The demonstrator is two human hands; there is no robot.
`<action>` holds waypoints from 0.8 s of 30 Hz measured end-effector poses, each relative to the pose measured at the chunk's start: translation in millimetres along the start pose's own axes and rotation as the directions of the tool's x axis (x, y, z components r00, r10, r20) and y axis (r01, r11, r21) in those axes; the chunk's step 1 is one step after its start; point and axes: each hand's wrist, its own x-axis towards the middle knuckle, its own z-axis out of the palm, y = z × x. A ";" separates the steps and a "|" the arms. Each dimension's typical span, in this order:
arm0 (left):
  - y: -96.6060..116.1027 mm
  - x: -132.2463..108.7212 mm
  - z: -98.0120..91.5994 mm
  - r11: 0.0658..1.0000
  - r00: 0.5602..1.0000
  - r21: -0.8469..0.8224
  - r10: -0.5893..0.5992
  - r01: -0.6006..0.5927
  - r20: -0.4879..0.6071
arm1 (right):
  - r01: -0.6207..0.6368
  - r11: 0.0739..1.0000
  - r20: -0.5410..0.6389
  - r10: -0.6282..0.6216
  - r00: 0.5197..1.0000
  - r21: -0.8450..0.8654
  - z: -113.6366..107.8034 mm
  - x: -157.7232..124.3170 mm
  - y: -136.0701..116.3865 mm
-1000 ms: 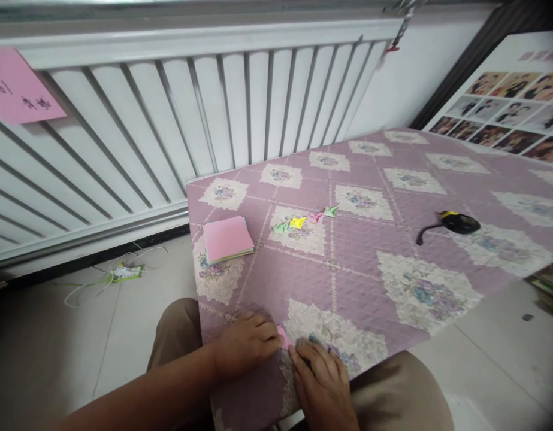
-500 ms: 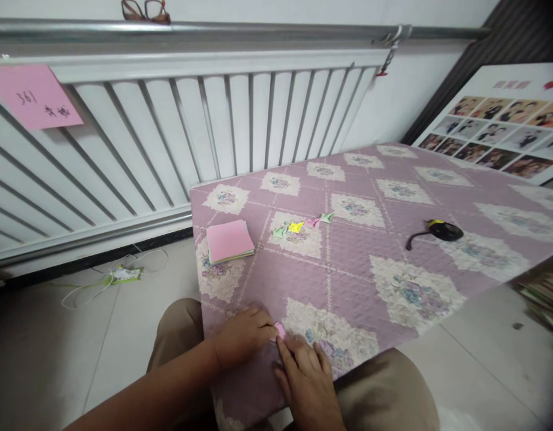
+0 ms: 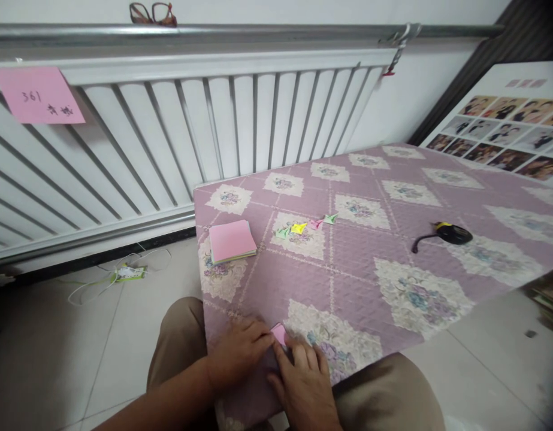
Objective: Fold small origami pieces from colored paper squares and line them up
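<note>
A small folded piece of pink paper [image 3: 280,333] lies on the tablecloth near the table's front edge, partly covered by my fingers. My left hand [image 3: 240,353] presses its left side, with the fingers bunched together. From the right, my right hand [image 3: 305,380] holds the lower edge down, its index finger reaching toward the left fingertips. Farther back sits a stack of square paper [image 3: 232,240] with a pink sheet on top. Beside the stack, several small folded paper pieces stand in a slanting row, among them a yellow one [image 3: 298,228] and a pink one [image 3: 315,224].
A black object with a thin curved end [image 3: 453,233] lies on the right of the floral tablecloth [image 3: 298,281]. Behind the table is a white radiator [image 3: 240,120] with a pink note [image 3: 40,94]. A photo board [image 3: 505,129] leans at the far right; a power strip [image 3: 129,273] lies on the floor.
The view has shifted slightly. My fingertips have moved a little on the pink paper, and more of its surface shows between my hands.
</note>
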 end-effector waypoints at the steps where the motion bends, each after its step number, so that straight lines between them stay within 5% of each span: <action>1: 3.0 -3.8 4.0 0.999 1.000 0.036 -0.018 0.018 -0.003 | 0.001 1.000 -0.015 -0.001 1.000 0.001 0.6 -0.4 0.5; 6: 12.2 -16.0 16.6 0.985 0.995 0.152 -0.079 0.087 -0.058 | 0.041 0.999 -0.065 -0.039 0.997 0.026 2.7 -6.1 8.1; 24: 19.4 -14.5 9.4 0.960 0.993 0.262 -0.076 0.098 -0.092 | 0.052 0.998 -0.089 -0.049 0.995 0.035 4.0 -14.7 29.2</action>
